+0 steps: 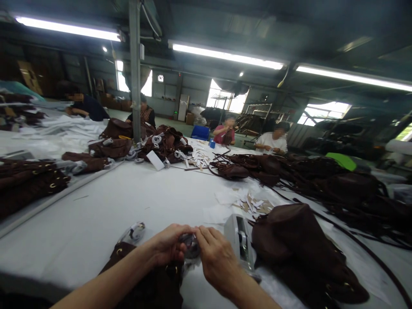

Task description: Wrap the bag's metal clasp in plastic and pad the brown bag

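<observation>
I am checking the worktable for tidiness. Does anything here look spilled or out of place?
Yes. Small paper scraps lie scattered loose on the white table, beside the brown bag to the right of both hands. Nothing looks damaged.

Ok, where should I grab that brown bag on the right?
Probably take the brown bag by its bunched upper end, coming from above. It lies slumped on the table, its top rising free just right of the right hand.
</observation>
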The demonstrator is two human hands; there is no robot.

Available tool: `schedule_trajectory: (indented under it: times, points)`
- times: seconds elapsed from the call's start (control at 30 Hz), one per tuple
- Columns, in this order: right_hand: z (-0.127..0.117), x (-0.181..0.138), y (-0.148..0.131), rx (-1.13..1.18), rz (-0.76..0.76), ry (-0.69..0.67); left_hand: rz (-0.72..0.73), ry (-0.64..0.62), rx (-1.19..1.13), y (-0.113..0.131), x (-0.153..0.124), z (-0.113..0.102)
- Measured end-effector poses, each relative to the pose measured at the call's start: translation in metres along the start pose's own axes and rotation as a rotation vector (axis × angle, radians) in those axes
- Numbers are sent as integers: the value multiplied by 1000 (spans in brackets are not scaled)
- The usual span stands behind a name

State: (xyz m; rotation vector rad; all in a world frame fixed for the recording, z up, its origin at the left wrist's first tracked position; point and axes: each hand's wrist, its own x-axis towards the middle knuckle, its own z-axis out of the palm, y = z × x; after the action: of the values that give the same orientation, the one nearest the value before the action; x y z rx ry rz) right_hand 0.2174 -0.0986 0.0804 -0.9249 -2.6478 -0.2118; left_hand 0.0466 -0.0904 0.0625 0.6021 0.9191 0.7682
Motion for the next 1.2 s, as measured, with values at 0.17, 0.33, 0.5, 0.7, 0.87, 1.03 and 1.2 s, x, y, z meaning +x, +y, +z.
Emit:
schedule_trajectory:
  times: [0.17, 0.33, 0.5, 0.7, 0.87, 1.03, 1.2]
  points:
    - [64, -13, -18, -152, 186, 316, 74, 24, -140, -10, 1, 6]
    - [72, -24, -30, -47, 233, 328, 75, 145, -195, -19, -1, 3]
    - [19, -76, 13, 231, 686, 493, 84, 118, -178, -16, -14, -14]
    - [13, -142, 72, 658, 1282, 343, 87, 84, -205, -23, -15, -23]
    - [27, -133, 71, 845, 1282, 265, 124, 45, -118, -25, -20, -14]
    - [23, -126, 69, 868, 1235, 347, 141, 71, -83, -25, -28, -15]
    - [21, -136, 57, 713, 1242, 474, 161, 95, -53, -27, -28, -18]
